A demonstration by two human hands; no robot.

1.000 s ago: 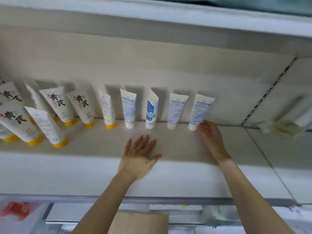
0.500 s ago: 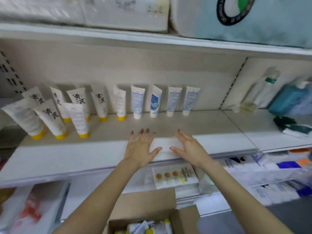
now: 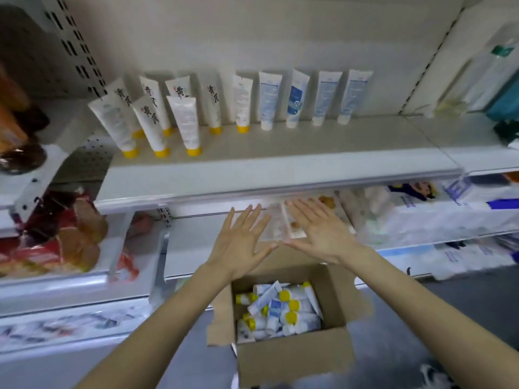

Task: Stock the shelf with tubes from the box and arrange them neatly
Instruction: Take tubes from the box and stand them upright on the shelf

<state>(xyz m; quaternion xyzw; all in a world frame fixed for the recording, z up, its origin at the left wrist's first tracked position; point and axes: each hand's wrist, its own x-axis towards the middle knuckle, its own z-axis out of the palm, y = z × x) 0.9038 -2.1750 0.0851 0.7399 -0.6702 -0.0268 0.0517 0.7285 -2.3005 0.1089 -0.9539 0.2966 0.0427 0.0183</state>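
Head view, left to right. Packaged goods [image 3: 56, 234] fill the lower left bay. On the shelf [image 3: 280, 169], yellow-capped tubes [image 3: 153, 126] stand cap-down at the left: three in a front row, the others behind them leaning on the back panel. To their right, four white-capped tubes [image 3: 309, 98] with blue print stand cap-down in a single row against the back panel, each apart from its neighbour. Below the shelf's front edge, the left hand [image 3: 238, 242] is held palm-down with its grip spread and empty, fingers fanned. Just beside it, thumbs nearly meeting, the right hand [image 3: 314, 234] is likewise flat, its grip spread and holding nothing. Both hands hover above the far flap of the open cardboard box [image 3: 292, 357], which sits on the floor and holds a loose heap of tubes [image 3: 278, 310], some yellow-capped, some white-capped. White wrapped packs [image 3: 435, 217] occupy the lower bays at the right.
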